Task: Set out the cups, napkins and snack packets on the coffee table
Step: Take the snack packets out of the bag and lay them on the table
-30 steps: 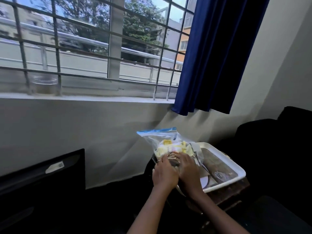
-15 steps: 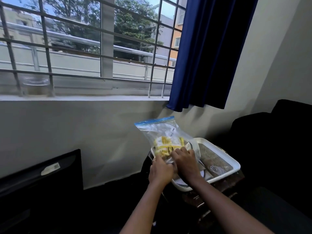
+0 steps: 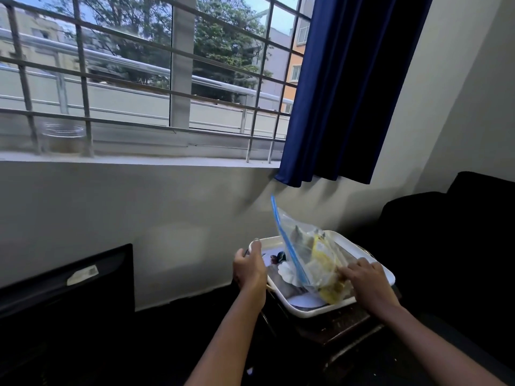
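Observation:
A clear zip bag (image 3: 303,246) with a blue seal strip and yellow snack packets inside stands tilted in a white tray (image 3: 320,312). The tray sits on a small dark wooden table (image 3: 345,327). My right hand (image 3: 367,282) holds the bag's lower right part, fingers pressed into the plastic. At the tray's left corner, my left hand (image 3: 249,267) grips the rim, thumb on top. A white paper napkin (image 3: 287,270) and a small dark item (image 3: 278,257) lie in the tray behind the bag. No cups are plainly visible.
A black sofa (image 3: 451,246) stands to the right of the table. A dark cabinet (image 3: 67,288) stands at the left against the wall. Above are a barred window, a blue curtain (image 3: 342,93) and a glass jar (image 3: 62,137) on the sill.
Both hands were together on the bag. Now my left hand has moved left to the tray's rim, and my right hand has swung the bag rightward, edge-on.

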`<state>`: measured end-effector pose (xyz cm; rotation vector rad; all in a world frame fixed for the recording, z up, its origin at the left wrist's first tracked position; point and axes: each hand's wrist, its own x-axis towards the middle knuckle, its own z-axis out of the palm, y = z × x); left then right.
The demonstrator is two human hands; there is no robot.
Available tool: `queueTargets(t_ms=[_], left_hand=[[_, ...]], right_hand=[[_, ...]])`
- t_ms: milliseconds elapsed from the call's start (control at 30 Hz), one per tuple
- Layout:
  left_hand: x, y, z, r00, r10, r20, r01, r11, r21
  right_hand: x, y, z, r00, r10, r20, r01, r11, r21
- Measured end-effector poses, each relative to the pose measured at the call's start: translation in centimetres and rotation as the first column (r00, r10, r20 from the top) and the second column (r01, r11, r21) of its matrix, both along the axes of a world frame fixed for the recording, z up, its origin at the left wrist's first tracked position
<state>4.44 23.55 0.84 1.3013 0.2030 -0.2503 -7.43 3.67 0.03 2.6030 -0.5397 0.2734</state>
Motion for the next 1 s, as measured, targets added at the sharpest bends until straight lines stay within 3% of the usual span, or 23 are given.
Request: queueTargets(t_ms=[67, 167, 233, 300, 400, 467, 567, 700, 767, 833, 933, 1000], left_hand=[[-0.4, -0.3, 0.0, 0.987, -0.155, 0.029, 0.156, 0.987, -0.032], [-1.2, -0.7, 0.0, 0.938, -0.322, 0.126, 0.321, 0.947, 0.034], [-1.5, -0.6, -0.1, 0.919, -0.346, 0.188, 0.33, 0.938, 0.11], [-1.8, -0.5, -0.1, 0.908, -0.354, 0.222, 0.322, 0.932, 0.168], [-2.4, -0.6, 0.4, 0.885, -0.393, 0.25, 0.344, 0.914, 0.215], [-2.8, -0.7, 0.5, 0.858, -0.42, 0.297, 0.344, 0.898, 0.276], [-3.0, -1.1, 0.4, 0.765, -0.494, 0.414, 0.338, 0.854, 0.395], [-3.4, -1.3, 0.5, 0.654, -0.586, 0.479, 0.406, 0.806, 0.431], [-3.3, -1.3, 0.4, 0.667, -0.583, 0.463, 0.416, 0.808, 0.418], [-3.1, -1.2, 0.5, 0.742, -0.515, 0.43, 0.367, 0.848, 0.383], [-2.7, -1.1, 1.2, 0.899, -0.24, 0.367, 0.174, 0.963, 0.204], [-2.4, -0.8, 1.8, 0.952, -0.093, 0.292, 0.082, 0.995, 0.05]], right_hand=[[0.1, -0.2, -0.1, 0.999, -0.022, -0.033, 0.025, 0.997, 0.073], [1.0, 0.5, 0.4, 0.999, -0.016, 0.043, 0.009, 0.984, 0.175], [1.9, 1.4, 1.2, 0.995, -0.02, 0.094, 0.0, 0.978, 0.208], [2.8, 2.6, 2.2, 0.969, 0.008, 0.248, -0.077, 0.959, 0.271], [4.5, 5.2, 4.0, 0.858, -0.009, 0.513, -0.273, 0.839, 0.471], [5.9, 7.1, 5.3, 0.806, -0.067, 0.588, -0.378, 0.706, 0.598], [7.9, 9.4, 6.9, 0.808, -0.114, 0.578, -0.401, 0.613, 0.681], [9.4, 10.2, 7.3, 0.865, -0.153, 0.477, -0.266, 0.666, 0.697], [9.2, 9.8, 7.0, 0.851, -0.219, 0.478, -0.261, 0.613, 0.746], [8.5, 9.6, 6.5, 0.823, -0.259, 0.507, -0.289, 0.578, 0.763], [6.8, 10.0, 5.7, 0.804, -0.228, 0.549, -0.311, 0.626, 0.716], [5.5, 10.7, 5.0, 0.801, -0.181, 0.571, -0.331, 0.661, 0.674]])
